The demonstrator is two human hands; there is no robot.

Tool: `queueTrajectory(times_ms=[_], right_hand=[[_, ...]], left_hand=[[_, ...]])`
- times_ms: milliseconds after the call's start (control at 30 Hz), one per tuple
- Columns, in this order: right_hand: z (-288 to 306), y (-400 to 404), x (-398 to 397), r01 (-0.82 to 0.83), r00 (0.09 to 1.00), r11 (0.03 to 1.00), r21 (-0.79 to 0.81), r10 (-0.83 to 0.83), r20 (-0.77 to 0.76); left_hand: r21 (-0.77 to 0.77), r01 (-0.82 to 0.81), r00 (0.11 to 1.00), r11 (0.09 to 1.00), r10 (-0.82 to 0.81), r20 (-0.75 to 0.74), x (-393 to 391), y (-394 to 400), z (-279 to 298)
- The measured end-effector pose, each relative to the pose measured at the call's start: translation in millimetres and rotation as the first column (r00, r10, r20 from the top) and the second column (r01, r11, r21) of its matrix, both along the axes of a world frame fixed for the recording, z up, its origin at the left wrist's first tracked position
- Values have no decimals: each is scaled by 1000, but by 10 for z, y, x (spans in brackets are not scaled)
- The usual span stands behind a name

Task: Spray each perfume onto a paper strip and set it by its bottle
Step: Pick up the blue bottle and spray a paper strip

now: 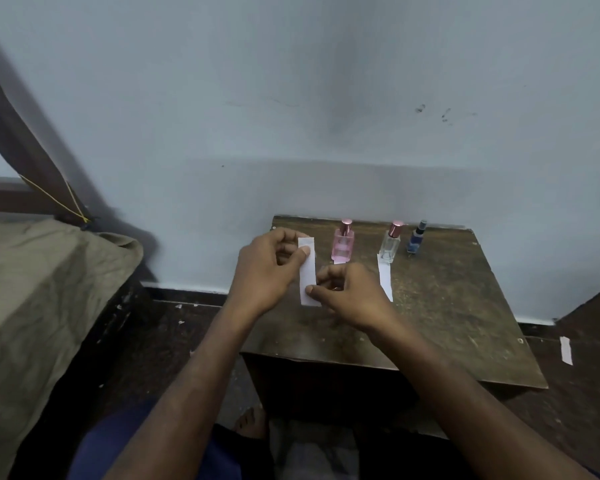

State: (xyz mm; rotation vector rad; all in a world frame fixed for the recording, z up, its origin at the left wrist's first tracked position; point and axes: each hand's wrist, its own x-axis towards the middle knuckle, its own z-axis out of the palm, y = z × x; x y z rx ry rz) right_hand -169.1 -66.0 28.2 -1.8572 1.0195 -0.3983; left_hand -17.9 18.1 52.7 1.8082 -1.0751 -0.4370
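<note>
A white paper strip [308, 271] is held upright above the left part of the small brown table [458, 306]. My left hand [267, 268] pinches its upper end, and my right hand [350, 292] pinches its lower end. Three bottles stand along the back edge: a pink perfume bottle [343, 244], a clear perfume bottle [389, 245] with a pink cap, and a small blue bottle [414, 239]. A second white strip [385, 278] lies flat in front of the clear bottle. Something pale shows under the pink bottle; I cannot tell what it is.
A pale wall stands right behind the table. A bed with an olive cover [42, 289] fills the left side. Another white strip [566, 350] lies on the dark floor at the right. A bare foot [252, 420] shows below the table's front edge.
</note>
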Motion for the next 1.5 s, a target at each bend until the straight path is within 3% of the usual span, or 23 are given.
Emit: queueTrajectory(times_ms=[133,267,333,467,633,733,967,1267,1433,1500], right_hand=[[31,33,-26,-100,993,985,139,90,78],[2,41,0,-92,990,976,198,69,120],[13,24,18,-61,993,980,188,41,110],[41,-2,21,4,996,990,144,-17,90],[49,6,-33,46,995,996,80,-53,87],[55,-1,-24,-7,997,996,91,0,82],[56,-12,-53,-29,998,986,165,19,59],[-36,-59,3,98,995,994,42,-99,0],[-10,-106,-56,12,999,996,91,-15,36],[-27,-119,-66,18,1000,1000,9,-18,5]], left_hand=[[-105,-158,980,982,143,-136,-52,102,-71],[-78,-109,910,991,68,-409,13,-22,-94],[-65,-83,908,994,49,-415,19,-125,-92],[-52,-96,925,994,70,-373,17,-227,-139],[-15,-134,991,991,133,-15,-2,-194,-166],[-26,-146,986,989,148,74,4,-187,-174],[-25,-144,982,989,146,124,-9,-171,-161],[-32,-139,966,990,142,217,-20,-178,-159],[-41,-132,965,990,138,224,15,-165,-163],[-30,-127,964,991,131,231,23,-166,-171]])
